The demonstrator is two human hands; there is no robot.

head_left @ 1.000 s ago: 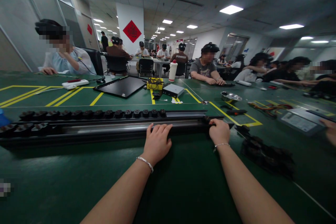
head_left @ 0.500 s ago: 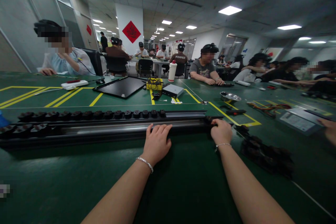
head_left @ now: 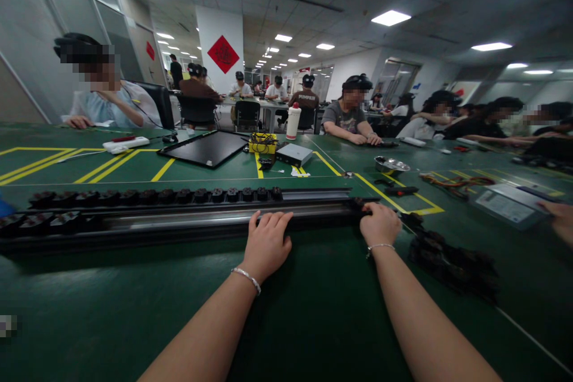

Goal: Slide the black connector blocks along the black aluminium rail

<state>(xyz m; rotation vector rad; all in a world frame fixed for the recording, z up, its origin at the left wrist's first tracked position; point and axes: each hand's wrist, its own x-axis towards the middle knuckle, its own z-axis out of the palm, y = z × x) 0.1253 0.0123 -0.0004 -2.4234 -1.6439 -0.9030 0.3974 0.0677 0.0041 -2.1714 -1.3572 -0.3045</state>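
A long black metal rail [head_left: 188, 219] lies across the green table in front of me, with a second rail [head_left: 313, 194] behind it carrying a row of black socket modules [head_left: 152, 196]. My left hand [head_left: 267, 243] rests flat on the near rail, fingers spread over its edge. My right hand [head_left: 380, 224] is curled at the rail's right end, fingers closed on a small black part I cannot make out. Both wrists wear thin bracelets.
A heap of black parts [head_left: 452, 262] lies right of my right hand. Further back are a black panel [head_left: 208, 147], a yellow box [head_left: 263, 143], a grey box [head_left: 294, 154], a metal bowl [head_left: 392, 164] and a white bottle [head_left: 293, 120]. Several people sit around the tables; another person's hand [head_left: 559, 218] is at the right edge.
My right hand has shifted slightly to the right at the rail's end. The left hand has stayed in place on the rail.
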